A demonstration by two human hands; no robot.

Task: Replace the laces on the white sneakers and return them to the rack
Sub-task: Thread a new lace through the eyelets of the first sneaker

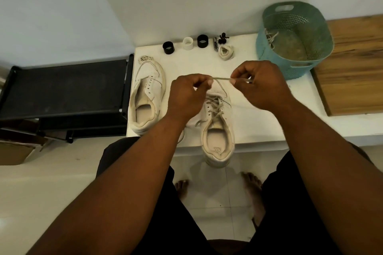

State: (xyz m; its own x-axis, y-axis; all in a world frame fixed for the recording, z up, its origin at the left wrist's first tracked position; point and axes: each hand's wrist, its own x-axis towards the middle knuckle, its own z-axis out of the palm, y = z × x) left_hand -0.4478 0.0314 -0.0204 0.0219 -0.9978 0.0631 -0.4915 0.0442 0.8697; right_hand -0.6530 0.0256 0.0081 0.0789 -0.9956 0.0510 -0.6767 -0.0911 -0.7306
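Note:
Two white sneakers stand on a white table. The left sneaker has bare eyelets and no lace. The right sneaker is partly laced, and its heel hangs over the table's front edge. Above its toe, my left hand and my right hand pinch one stretch of the lace taut between them. A coiled white lace lies at the back of the table. Another bundle of lace lies beyond the left sneaker's toe.
A black shoe rack stands left of the table. A teal perforated basket with laces inside sits at the back right, beside a wooden board. Two black rings and a white ring line the back edge.

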